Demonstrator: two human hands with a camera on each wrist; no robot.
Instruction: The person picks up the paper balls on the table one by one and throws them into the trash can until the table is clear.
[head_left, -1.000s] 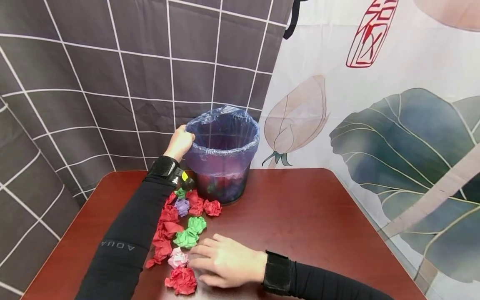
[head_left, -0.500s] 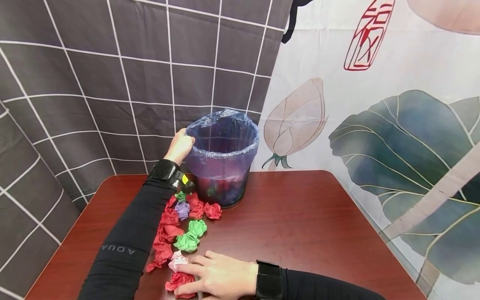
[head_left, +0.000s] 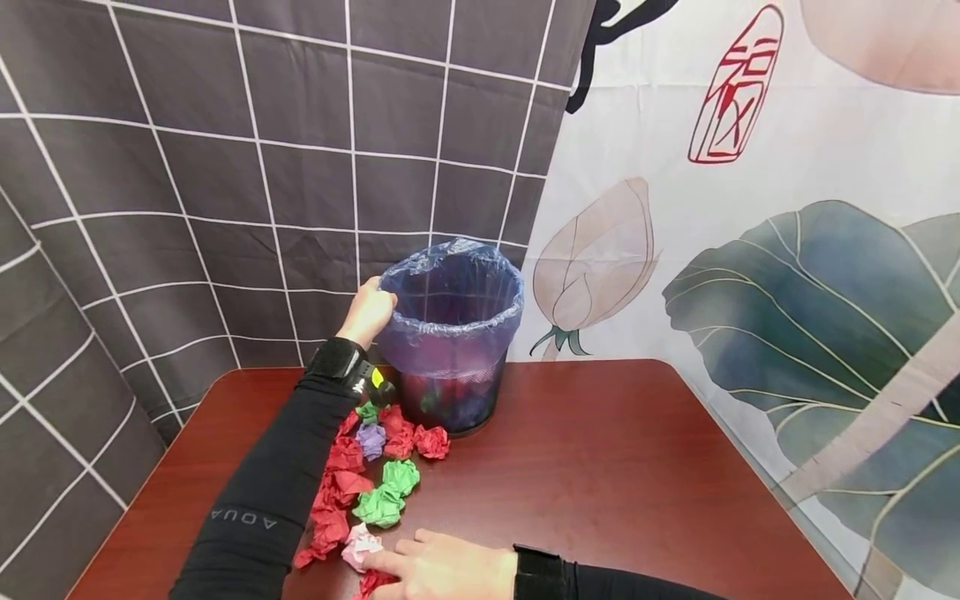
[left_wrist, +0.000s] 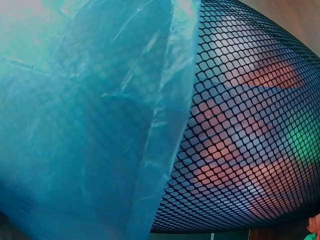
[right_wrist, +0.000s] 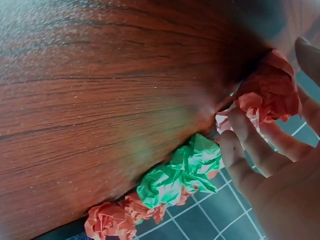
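Lettering (head_left: 243, 518) that seems to read AQUA runs across the black left sleeve (head_left: 258, 467), and a red seal-like mark (head_left: 738, 92) on the white backdrop (head_left: 600, 142) carries characters too stylised to make out. A black mesh bin (head_left: 461, 408) stands upright on the reddish-brown table (head_left: 600, 467), its mouth facing up, a blue plastic liner (head_left: 450, 350) folded over its rim; red, green and pale crumpled pieces (left_wrist: 240, 145) show blurred through the mesh. The left hand (head_left: 367, 312) is clamped on the rim's left side. Nearer the viewer, the right hand (head_left: 442, 571) has thumb and fingers spread apart about a crumpled red paper ball (right_wrist: 275, 87), lumpy and roundish; how firmly they touch it cannot be told. A pink paper ball (head_left: 362, 546) lies just beside the fingers, and green paper balls (head_left: 378, 506), a purple paper ball (head_left: 371, 441) and more red paper balls (head_left: 328, 529) trail toward the bin.
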